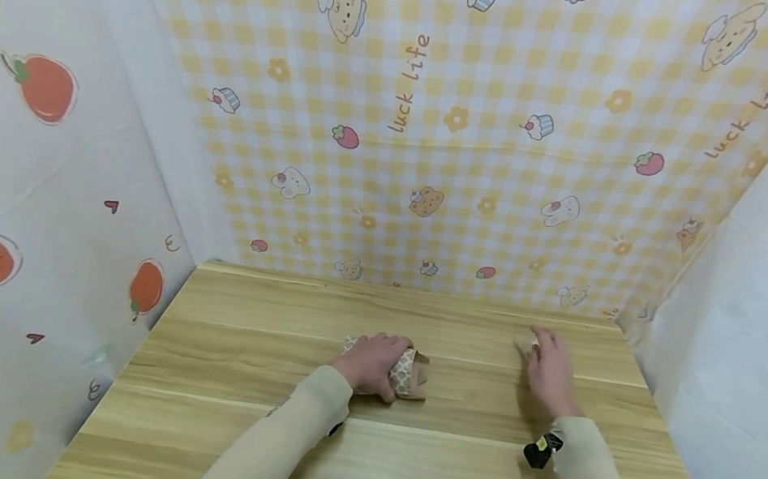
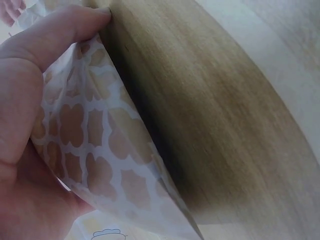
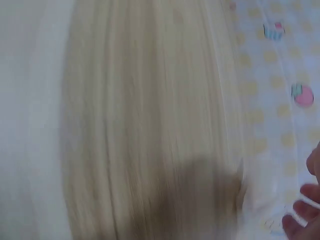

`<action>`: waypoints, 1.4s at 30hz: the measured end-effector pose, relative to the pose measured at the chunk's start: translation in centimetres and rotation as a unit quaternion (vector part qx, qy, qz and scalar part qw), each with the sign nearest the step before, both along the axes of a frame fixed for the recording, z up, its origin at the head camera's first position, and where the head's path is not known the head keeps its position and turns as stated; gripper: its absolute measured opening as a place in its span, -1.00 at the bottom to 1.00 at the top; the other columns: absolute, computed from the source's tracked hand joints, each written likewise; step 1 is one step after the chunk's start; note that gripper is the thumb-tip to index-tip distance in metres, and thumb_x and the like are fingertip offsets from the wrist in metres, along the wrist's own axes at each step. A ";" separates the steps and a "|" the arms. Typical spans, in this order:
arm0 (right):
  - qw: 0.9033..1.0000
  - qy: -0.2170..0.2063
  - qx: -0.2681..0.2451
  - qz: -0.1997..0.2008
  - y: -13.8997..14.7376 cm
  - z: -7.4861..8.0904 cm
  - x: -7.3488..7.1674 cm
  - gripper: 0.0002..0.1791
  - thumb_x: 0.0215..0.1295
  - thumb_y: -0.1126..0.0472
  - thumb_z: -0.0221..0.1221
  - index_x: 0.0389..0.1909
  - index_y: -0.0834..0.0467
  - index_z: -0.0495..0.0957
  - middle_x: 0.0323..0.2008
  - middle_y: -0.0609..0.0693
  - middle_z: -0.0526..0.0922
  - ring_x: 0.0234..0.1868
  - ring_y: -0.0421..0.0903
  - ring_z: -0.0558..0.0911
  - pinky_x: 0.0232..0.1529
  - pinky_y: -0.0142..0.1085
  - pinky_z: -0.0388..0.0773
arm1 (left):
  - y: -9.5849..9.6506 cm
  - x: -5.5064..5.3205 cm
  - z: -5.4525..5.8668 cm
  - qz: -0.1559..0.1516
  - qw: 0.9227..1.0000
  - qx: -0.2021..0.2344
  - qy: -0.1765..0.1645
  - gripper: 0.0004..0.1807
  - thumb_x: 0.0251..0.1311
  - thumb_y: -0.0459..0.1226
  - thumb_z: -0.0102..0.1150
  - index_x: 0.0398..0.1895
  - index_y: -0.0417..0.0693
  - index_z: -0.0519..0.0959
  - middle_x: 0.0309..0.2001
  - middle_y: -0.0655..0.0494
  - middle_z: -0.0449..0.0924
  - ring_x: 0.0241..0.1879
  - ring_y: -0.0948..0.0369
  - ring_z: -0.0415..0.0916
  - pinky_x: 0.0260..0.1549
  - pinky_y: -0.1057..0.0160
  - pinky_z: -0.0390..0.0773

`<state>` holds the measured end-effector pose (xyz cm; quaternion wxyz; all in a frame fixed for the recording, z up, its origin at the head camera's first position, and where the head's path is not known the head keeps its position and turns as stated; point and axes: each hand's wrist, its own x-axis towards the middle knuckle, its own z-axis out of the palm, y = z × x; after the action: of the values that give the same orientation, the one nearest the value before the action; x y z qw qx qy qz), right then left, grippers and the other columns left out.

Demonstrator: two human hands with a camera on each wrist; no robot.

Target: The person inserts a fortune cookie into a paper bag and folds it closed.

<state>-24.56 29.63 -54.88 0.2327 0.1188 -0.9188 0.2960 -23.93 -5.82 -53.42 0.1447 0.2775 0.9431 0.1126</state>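
My left hand (image 1: pixel 370 362) grips a small package in brown paper with a white lattice print (image 1: pixel 402 371) on the table. In the left wrist view the thumb lies across the top of the patterned paper (image 2: pixel 102 130), and the palm is along its side. Brown flaps stick out at the package's right end. Farther right, near the back of the table, my right hand (image 1: pixel 551 371) is raised and pinches a thin see-through strip (image 1: pixel 524 343). The right wrist view shows this strip (image 3: pixel 260 182) blurred beside the curled fingers (image 3: pixel 305 210).
The wood-grain table (image 1: pixel 439 476) ends at the back against a yellow checked cloth (image 1: pixel 467 169) with cartoon prints. White sheets hang on the left (image 1: pixel 91 174) and right (image 1: pixel 757 308). A small black device (image 1: pixel 541 450) sits at the right wrist.
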 end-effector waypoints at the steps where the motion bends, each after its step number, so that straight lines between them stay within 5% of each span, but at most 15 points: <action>1: 1.000 -0.001 0.003 -0.008 0.5 0.0 -0.1 -0.56 0.34 0.61 0.07 0.24 0.53 0.45 0.14 0.65 0.47 0.15 0.62 0.45 0.21 0.47 0.34 | 0.0 0.0 0.0 0.000 1.000 0.000 0.000 0.09 -0.07 -0.03 0.68 0.54 0.13 0.26 0.42 0.18 0.46 0.38 0.05 0.39 0.41 -0.27 0.31; 11: 0.994 -0.102 0.032 -0.022 2.6 -0.7 0.0 -0.50 0.53 0.45 -0.01 0.42 0.54 0.30 0.22 0.65 0.44 0.22 0.61 0.43 0.28 0.43 0.33 | 0.0 0.1 0.2 0.003 1.000 0.006 0.000 0.08 -0.09 -0.04 0.68 0.53 0.15 0.28 0.41 0.18 0.48 0.35 0.07 0.41 0.39 -0.23 0.35; 20: 0.992 -0.112 0.054 -0.024 2.2 -1.3 0.0 -0.56 0.45 0.43 0.10 0.30 0.45 0.47 0.15 0.56 0.57 0.16 0.57 0.52 0.22 0.48 0.32 | 0.1 0.2 0.4 0.001 1.000 0.007 -0.002 0.07 -0.09 -0.04 0.69 0.52 0.14 0.29 0.39 0.19 0.48 0.34 0.08 0.41 0.40 -0.23 0.34; 27: 0.988 -0.135 0.078 -0.019 1.7 -1.4 0.1 -0.52 0.41 0.37 0.19 0.33 0.38 0.48 -0.51 0.22 0.61 -0.22 0.35 0.61 0.02 0.37 0.35 | 0.0 0.2 0.4 0.003 1.000 0.008 -0.005 0.06 -0.08 -0.05 0.69 0.52 0.15 0.29 0.40 0.18 0.47 0.35 0.07 0.40 0.41 -0.25 0.33; 31: 0.987 -0.137 0.077 -0.010 1.3 -1.4 0.3 -0.49 0.39 0.36 0.24 0.34 0.36 0.49 -0.62 0.03 0.49 -0.28 0.25 0.58 0.01 0.30 0.32 | 0.0 0.1 0.3 0.003 1.000 0.003 -0.002 0.08 -0.09 -0.04 0.68 0.54 0.16 0.27 0.42 0.18 0.46 0.36 0.08 0.40 0.40 -0.21 0.35; 37: 0.986 -0.157 0.060 0.000 0.7 -1.3 0.5 -0.49 0.37 0.33 0.28 0.33 0.32 0.51 -0.48 0.13 0.60 -0.41 0.07 0.49 -0.04 0.25 0.44 | 0.1 0.0 0.0 0.004 1.000 0.002 0.000 0.11 -0.10 -0.03 0.68 0.56 0.15 0.26 0.45 0.17 0.44 0.39 0.06 0.38 0.42 -0.23 0.32; 42: 0.985 -0.169 0.040 0.013 0.2 -1.4 0.8 -0.51 0.39 0.30 0.31 0.30 0.33 0.53 -0.04 0.44 0.67 -0.17 0.28 0.65 -0.03 0.29 0.59 | 0.1 0.0 -0.1 0.004 1.000 -0.001 -0.003 0.12 -0.08 -0.03 0.68 0.58 0.12 0.25 0.48 0.16 0.40 0.43 0.05 0.35 0.43 -0.26 0.30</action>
<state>-23.80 29.86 -56.28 0.0650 0.0878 -0.9544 0.2779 -23.88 -5.70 -53.48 0.1475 0.2735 0.9438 0.1129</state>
